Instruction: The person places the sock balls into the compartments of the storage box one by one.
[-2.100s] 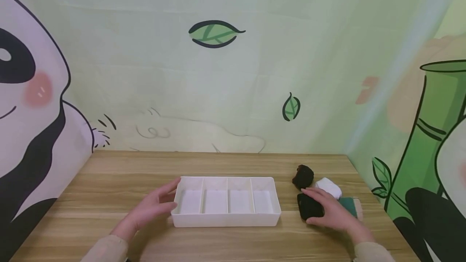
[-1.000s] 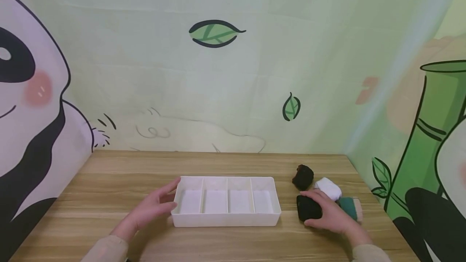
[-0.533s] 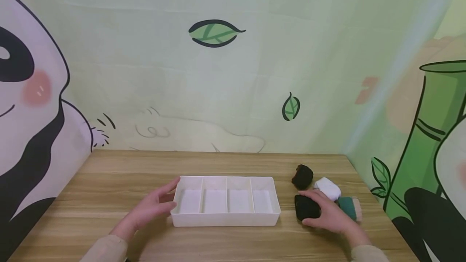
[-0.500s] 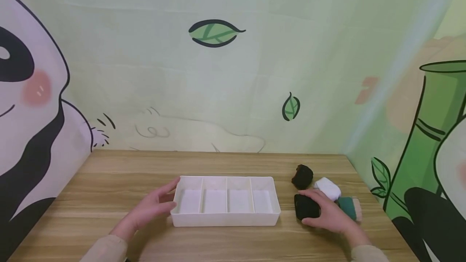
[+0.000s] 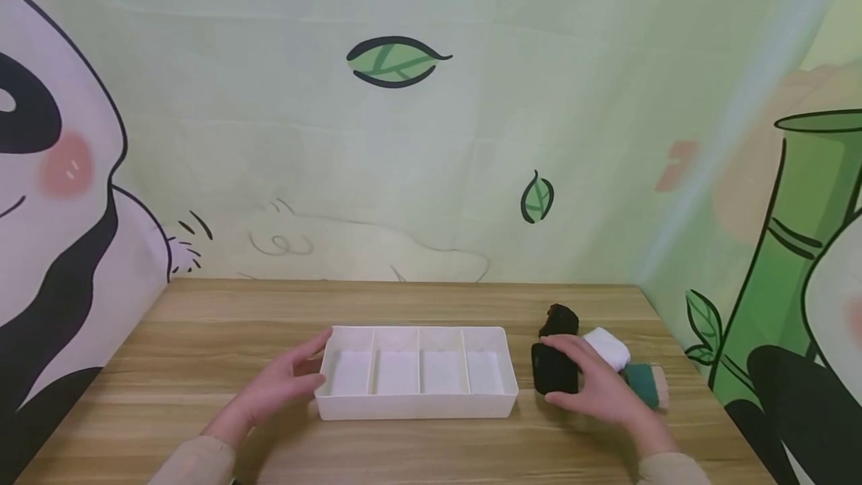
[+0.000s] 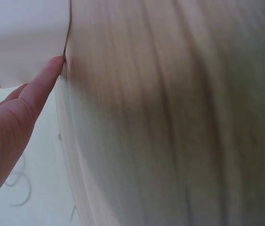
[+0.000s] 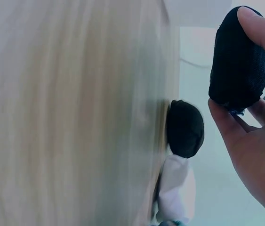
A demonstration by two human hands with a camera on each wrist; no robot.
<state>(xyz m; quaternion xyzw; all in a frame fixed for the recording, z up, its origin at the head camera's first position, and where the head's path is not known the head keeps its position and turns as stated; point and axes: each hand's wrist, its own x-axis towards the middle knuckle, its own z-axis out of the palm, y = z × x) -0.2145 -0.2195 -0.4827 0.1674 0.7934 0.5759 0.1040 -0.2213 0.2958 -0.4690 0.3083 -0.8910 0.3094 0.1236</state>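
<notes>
My right hand [image 5: 599,384] pinches a rolled-up black sock [image 5: 555,370] between thumb and fingers. In the right wrist view this black bundle [image 7: 239,59] is knitted fabric, raised off the tabletop. A white box [image 5: 417,406] with several compartments in a row stands mid-table, nothing inside. At its left end my left hand [image 5: 286,380] rests with fingers spread, fingertips right at the wall. The left wrist view has a fingertip [image 6: 57,61] at the bottom edge of the box [image 6: 26,42].
Behind the right hand lie another rolled black sock [image 5: 560,318], a white one [image 5: 607,349] and a green one with a pinkish end [image 5: 643,385]. The wooden table [image 5: 404,455] ends at a cloth backdrop [image 5: 431,171] printed with pandas and leaves.
My right hand has lifted the black sock and carried it a little left, toward the box. The left hand and the box have stayed in place.
</notes>
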